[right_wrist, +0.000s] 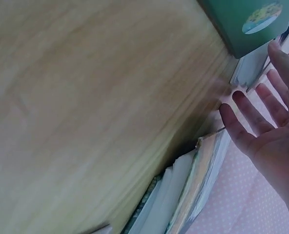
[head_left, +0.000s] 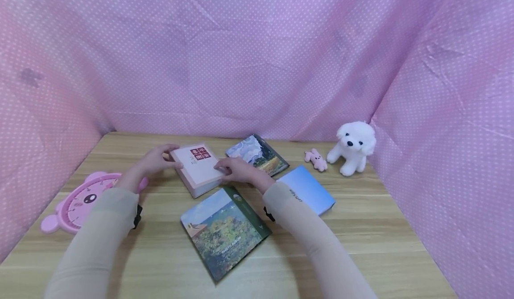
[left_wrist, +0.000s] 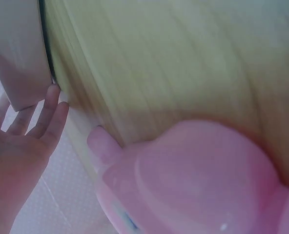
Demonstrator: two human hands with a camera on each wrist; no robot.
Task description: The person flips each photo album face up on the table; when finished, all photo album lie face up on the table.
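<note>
A thick cream album (head_left: 201, 167) with red characters on its cover lies at the left of the middle, its pale page block facing me. My left hand (head_left: 156, 159) holds its left side, thumb at the near part and fingers around the far corner. In the left wrist view, fingertips of my left hand (left_wrist: 25, 141) reach the edge of the album (left_wrist: 20, 53), some hidden behind it. On the opposite side, my right hand (head_left: 241, 170) grips the right edge, fingertips over the cover. In the right wrist view the right hand (right_wrist: 276, 126) has its fingers spread beside the album (right_wrist: 254, 66).
A green-edged photo album (head_left: 226, 234) lies nearer me. Behind the right hand is a painted-cover album (head_left: 259, 154), with a blue album (head_left: 309, 189) farther right. A pink animal-shaped clock (head_left: 82, 203) lies left. A small pink toy (head_left: 316, 159) and white plush dog (head_left: 353, 149) are back right.
</note>
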